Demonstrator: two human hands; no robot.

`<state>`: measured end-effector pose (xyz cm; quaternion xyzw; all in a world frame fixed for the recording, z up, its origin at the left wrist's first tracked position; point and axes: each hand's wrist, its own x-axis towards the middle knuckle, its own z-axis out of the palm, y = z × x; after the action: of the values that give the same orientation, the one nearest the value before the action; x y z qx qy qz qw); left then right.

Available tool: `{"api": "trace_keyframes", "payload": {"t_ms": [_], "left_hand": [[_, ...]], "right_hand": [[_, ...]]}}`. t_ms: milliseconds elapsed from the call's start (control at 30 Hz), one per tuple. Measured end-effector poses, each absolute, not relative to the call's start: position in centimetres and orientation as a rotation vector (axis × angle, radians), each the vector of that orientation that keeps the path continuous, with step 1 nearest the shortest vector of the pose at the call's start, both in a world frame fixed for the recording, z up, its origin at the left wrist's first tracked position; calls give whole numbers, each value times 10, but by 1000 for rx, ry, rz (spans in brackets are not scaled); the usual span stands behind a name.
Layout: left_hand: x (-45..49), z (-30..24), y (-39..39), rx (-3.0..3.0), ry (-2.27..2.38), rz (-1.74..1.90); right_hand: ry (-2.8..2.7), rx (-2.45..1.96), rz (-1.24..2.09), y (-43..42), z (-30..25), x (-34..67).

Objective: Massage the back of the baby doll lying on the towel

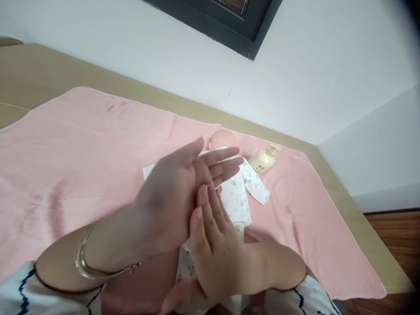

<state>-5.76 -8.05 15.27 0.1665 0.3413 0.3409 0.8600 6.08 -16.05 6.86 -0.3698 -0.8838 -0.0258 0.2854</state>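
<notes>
In the head view my left hand (173, 192) is turned palm up, its fingers stretched out and apart. The fingertips of my right hand (219, 249) rest against that palm, with the fingers straight and the thumb spread low. Neither hand grips anything. Beneath them lies what looks like a baby doll, whose round pink head (223, 138) shows beyond my fingers. White printed baby clothes (238, 199) cover its body, one sleeve pointing right. My hands and forearms hide much of the body and legs.
A cream pump bottle (263, 159) lies tilted beside the doll's head. The pink blanket (98, 144) covers most of the wooden table (59, 65). A white wall (288, 78) with a dark frame (226, 37) rises behind it.
</notes>
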Motion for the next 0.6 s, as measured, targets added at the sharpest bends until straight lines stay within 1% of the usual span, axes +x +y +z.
{"api": "trace_keyframes", "payload": {"t_ms": [67, 167, 300, 467, 600], "left_hand": [[-60, 158, -84, 362, 737, 760], [-50, 153, -97, 405, 742, 864], [-37, 138, -116, 453, 760, 1097], [-33, 137, -130, 365, 857, 1072], [-31, 134, -148, 480, 856, 1154]], "right_hand": [[-2320, -1037, -62, -172, 69, 55], [-2237, -1188, -119, -182, 78, 52], [-2152, -1258, -38, -184, 84, 53], [-2169, -1214, 24, -187, 80, 54], [-2186, -1235, 98, -200, 79, 57]]}}
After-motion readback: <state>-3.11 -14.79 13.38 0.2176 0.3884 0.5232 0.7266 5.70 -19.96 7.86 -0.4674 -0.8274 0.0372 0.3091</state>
